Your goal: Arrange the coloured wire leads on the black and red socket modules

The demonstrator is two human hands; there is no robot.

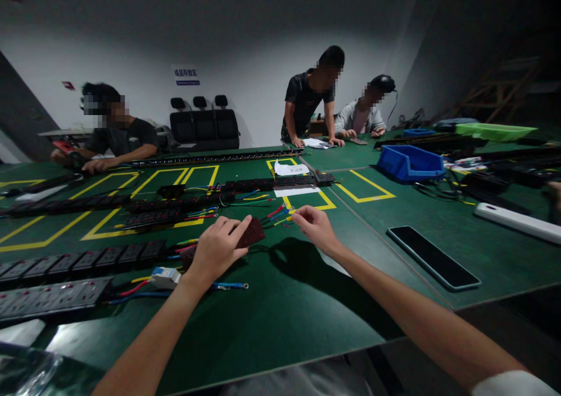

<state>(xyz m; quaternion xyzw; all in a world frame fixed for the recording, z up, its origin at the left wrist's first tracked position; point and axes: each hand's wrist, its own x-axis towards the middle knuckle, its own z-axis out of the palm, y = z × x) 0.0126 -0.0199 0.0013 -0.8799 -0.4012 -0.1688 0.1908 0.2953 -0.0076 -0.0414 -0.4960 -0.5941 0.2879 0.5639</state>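
My left hand [217,247] is closed over a dark reddish socket strip [253,233], holding it just above the green table. From the strip's right end come several coloured wires [272,218], red, blue and green-yellow, tipped with ring terminals. At those tips, my right hand [316,225] pinches a wire end between thumb and forefinger; the exact contact is partly hidden. Left of my left hand lie black socket strips [56,297] with red switches and loose wire ends. A small white and blue breaker-like block [165,277] sits beside my left wrist.
A phone [432,257] and a white bar-shaped object [517,221] lie to the right. Behind them stands a blue bin [411,163]. More socket strips [153,215] stretch across the yellow-marked table [307,326]. Three people work along the far side.
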